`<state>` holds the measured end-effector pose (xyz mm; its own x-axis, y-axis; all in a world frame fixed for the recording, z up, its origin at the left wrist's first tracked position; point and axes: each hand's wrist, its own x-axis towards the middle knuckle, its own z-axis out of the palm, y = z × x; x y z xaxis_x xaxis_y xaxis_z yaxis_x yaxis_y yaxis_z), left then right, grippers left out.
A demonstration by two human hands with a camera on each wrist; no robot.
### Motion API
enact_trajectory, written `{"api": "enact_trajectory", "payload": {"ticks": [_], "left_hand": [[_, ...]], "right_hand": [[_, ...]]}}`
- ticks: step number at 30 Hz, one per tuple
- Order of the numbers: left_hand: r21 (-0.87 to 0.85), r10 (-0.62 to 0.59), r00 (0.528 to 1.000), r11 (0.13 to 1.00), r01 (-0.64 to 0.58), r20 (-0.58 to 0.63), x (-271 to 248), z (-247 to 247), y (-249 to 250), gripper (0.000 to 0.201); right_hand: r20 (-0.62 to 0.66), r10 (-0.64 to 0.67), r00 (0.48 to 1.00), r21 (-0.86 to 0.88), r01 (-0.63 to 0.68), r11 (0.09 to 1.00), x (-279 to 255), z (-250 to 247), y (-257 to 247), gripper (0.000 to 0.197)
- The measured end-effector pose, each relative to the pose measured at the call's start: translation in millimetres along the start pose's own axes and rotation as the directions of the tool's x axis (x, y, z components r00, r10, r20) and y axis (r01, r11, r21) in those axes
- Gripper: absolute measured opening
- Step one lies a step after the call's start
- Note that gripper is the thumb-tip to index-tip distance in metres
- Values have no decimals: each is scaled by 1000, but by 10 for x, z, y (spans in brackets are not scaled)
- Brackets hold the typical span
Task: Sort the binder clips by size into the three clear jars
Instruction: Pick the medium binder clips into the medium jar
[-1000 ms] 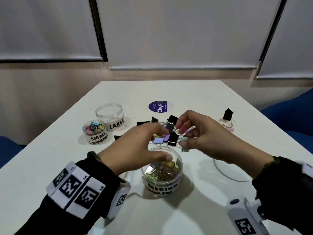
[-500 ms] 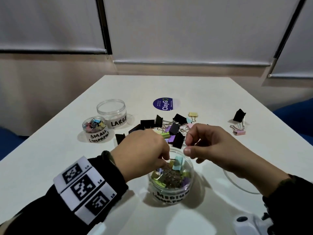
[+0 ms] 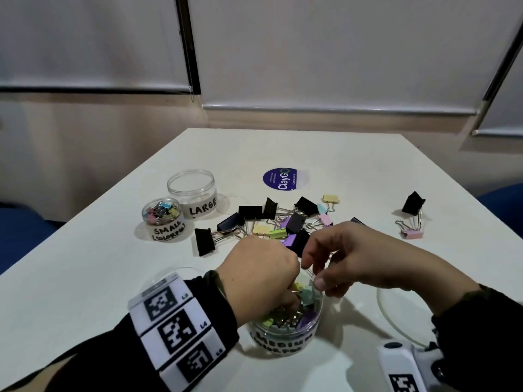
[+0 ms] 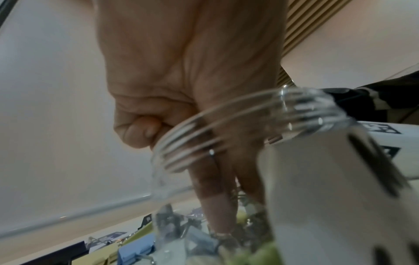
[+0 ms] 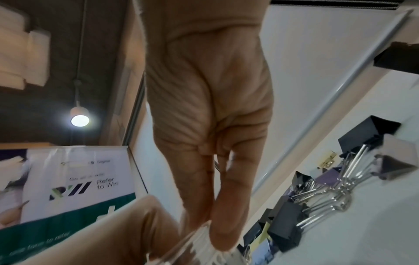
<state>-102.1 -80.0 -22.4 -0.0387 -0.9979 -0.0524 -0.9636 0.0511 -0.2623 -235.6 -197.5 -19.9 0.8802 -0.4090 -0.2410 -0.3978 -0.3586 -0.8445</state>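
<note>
The clear jar marked MEDIUM (image 3: 283, 339) stands near the table's front edge, with several coloured clips inside. My left hand (image 3: 288, 301) reaches into it from the left; two straight fingers (image 4: 217, 206) press on the clips. My right hand (image 3: 314, 275) hovers at the jar's right rim and pinches the wire handle of a teal clip (image 3: 307, 294) that sits in the jar mouth. The SMALL jar (image 3: 162, 219) holds several tiny coloured clips. The LARGE jar (image 3: 195, 198) looks empty. A loose pile of black and pastel clips (image 3: 283, 224) lies behind the hands.
A black clip (image 3: 413, 203) and a pink clip (image 3: 411, 233) lie apart at the right. A clear lid (image 3: 396, 312) rests on the table right of the MEDIUM jar. A round purple sticker (image 3: 283, 178) is on the tabletop further back.
My right hand has brought the teal clip down from above the pile into the MEDIUM jar's mouth. My left fingers have gone from the jar's rim down into the jar.
</note>
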Motion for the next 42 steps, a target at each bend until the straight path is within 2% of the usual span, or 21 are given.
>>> {"api": "enact_trajectory", "payload": {"ticks": [2, 4, 7, 9, 12, 15, 19, 21, 25, 27, 31, 33, 36, 39, 42], "left_hand": [[10, 9, 1000, 1000, -9, 4, 20, 8, 6, 36], [-20, 10, 1000, 1000, -10, 7, 22, 26, -8, 42], [-217, -31, 999, 976, 28, -11, 7, -5, -100, 39], [-324, -86, 996, 943, 73, -27, 46, -64, -221, 34], [-356, -169, 983, 925, 134, -70, 243, -81, -460, 23], [-339, -214, 977, 920, 199, -6, 481, 4, -687, 11], [-323, -109, 985, 935, 146, 132, 652, 162, -785, 20], [-336, -57, 987, 936, 105, 152, 692, 215, -763, 29], [-334, -13, 983, 940, 74, 183, 752, 248, -725, 44], [-328, -3, 984, 942, 63, 181, 781, 277, -730, 44], [-280, 14, 988, 959, 31, 157, 836, 296, -734, 31], [-252, 29, 987, 968, 11, 155, 850, 293, -732, 28], [-243, 45, 986, 970, -4, 163, 842, 299, -749, 22], [-236, 52, 989, 972, -18, 138, 833, 303, -763, 19], [-241, 58, 996, 970, -41, 65, 817, 296, -776, 16]], "right_hand": [[-58, 15, 998, 20, -13, 1000, 30, -91, 67, 23], [-197, 58, 979, 63, -47, 997, 42, -216, 175, 18], [-417, 162, 894, 174, -97, 980, 24, -435, 365, 11], [-491, 221, 842, 224, -123, 967, 13, -535, 487, 8], [-497, 268, 825, 229, -173, 958, 35, -566, 607, 7], [-478, 274, 834, 167, -220, 961, 75, -520, 611, 14], [-465, 269, 843, -56, -331, 942, 131, -450, 547, 28], [-464, 273, 843, -200, -400, 895, 145, -421, 505, 32], [-413, 294, 862, -349, -448, 823, 165, -381, 427, 34], [-401, 320, 858, -383, -475, 792, 190, -372, 390, 33], [-404, 357, 842, -432, -520, 737, 209, -388, 270, 26], [-406, 318, 857, -449, -490, 747, 172, -399, 160, 26], [-379, 178, 908, -511, -366, 778, 74, -362, -76, 29], [-226, 30, 974, -519, -146, 842, -44, -194, -321, 30], [-49, -85, 995, -591, 40, 806, -90, 45, -483, 33]]}}
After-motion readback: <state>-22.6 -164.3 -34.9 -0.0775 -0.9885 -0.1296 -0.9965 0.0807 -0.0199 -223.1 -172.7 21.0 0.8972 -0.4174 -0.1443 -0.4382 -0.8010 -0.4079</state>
